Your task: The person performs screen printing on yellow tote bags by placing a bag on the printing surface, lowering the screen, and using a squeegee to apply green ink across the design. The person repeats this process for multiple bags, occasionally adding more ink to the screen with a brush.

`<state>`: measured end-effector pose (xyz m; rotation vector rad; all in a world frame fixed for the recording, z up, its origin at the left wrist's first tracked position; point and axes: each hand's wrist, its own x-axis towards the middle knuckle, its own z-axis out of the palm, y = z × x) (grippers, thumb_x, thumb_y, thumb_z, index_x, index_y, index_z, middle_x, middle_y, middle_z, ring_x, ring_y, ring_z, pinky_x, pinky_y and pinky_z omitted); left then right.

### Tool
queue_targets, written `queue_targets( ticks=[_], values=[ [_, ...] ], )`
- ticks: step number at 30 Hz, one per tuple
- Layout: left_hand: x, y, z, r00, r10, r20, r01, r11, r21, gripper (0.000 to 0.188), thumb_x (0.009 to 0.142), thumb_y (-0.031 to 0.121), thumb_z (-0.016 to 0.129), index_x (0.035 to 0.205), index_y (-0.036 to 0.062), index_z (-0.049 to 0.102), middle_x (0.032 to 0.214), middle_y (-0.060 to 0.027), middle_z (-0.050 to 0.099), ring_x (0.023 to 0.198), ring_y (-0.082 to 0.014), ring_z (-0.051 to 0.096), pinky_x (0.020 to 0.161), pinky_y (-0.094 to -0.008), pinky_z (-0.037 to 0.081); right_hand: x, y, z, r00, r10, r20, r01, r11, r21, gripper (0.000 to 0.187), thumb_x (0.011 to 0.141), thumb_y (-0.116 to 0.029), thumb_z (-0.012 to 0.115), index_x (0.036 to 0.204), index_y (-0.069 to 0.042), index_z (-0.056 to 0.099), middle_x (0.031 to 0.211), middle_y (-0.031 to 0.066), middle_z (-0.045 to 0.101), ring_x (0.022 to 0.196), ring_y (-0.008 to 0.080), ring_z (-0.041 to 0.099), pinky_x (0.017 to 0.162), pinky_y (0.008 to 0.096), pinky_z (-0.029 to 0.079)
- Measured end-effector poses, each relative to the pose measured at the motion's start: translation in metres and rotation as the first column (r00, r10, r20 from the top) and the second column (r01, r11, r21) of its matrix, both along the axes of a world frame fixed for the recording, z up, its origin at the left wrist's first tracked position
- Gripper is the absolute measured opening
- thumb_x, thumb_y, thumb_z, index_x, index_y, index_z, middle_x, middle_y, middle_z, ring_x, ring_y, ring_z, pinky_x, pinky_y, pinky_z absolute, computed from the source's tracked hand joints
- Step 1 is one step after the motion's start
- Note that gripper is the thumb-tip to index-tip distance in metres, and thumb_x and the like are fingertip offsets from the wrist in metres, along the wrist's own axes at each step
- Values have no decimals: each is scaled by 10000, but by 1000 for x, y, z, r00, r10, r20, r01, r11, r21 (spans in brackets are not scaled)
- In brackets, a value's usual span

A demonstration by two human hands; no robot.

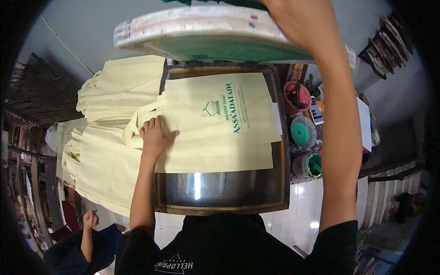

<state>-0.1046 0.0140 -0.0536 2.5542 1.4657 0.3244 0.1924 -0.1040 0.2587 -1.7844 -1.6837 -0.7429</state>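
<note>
a cream bag (197,101) lies flat on a dark glass-topped board (220,192), its green print facing up and its handles (149,111) reaching toward the left. another cream layer (220,158) shows along its near side, and a strip of pale paper (277,117) by its right edge. the left hand (156,137) rests on the cloth beside the handles, fingers bent and close together, thumb set apart from them; i cannot tell whether they pinch the cloth. above the far edge of the board, a thick pale frame (197,27) stands raised and tilted, clear of the bag, the green mesh (206,49) of its underside in view. the right hand (293,23) is at the frame's right part; its fingers run out of view at the top, so i cannot tell how they close. left of the board lie heaps of more cream bags (110,160). to the right are a pink basket (297,97), a phone (316,111), a round lid (301,133) with green on it and a tub (302,166) of green ink. a co-worker (87,245) is at the lower left, above white floor tiles (300,215).
</note>
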Motion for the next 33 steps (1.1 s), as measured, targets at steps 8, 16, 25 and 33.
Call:
queue_targets(
  ticks=[8, 16, 25, 33],
  values=[
    [-24, 43, 7, 956, 127, 264, -44, 954, -297, 403, 814, 383, 816, 985, 32, 719, 1084, -161, 653, 1097, -337, 564, 994, -461, 402, 34, 48, 24, 1000, -17, 4, 16, 1000, 19, 362, 892, -322, 696, 961, 31, 740, 874, 253, 719, 843, 415, 690, 789, 480, 526],
    [-164, 69, 64, 838, 541, 76, -457, 619, 639, 482, 936, 289, 678, 1339, 44, 577, 1275, -222, 637, 1202, -387, 589, 996, -459, 465, 40, 55, 39, 1000, 23, -19, -23, 999, -34, 384, 891, -325, 710, 950, 52, 753, 891, 259, 729, 863, 408, 700, 815, 472, 535],
    [200, -45, -29, 848, -519, 104, 468, 828, 310, 256, 844, 42, 574, 1085, -8, 644, 1095, -137, 644, 1087, -300, 580, 938, -425, 433, 55, 59, 38, 998, 63, 20, -62, 997, -42, 393, 876, -329, 730, 962, 53, 764, 939, 284, 727, 892, 412, 706, 841, 471, 539],
    [226, -32, -34, 822, -547, -159, 569, 774, 278, 197, 831, 59, 587, 1006, 10, 663, 1035, -122, 622, 1038, -273, 549, 873, -400, 393, 56, 56, 35, 994, 99, -46, -103, 991, -88, 360, 874, -301, 737, 946, 50, 769, 946, 282, 728, 896, 409, 710, 844, 471, 544]
  ],
)
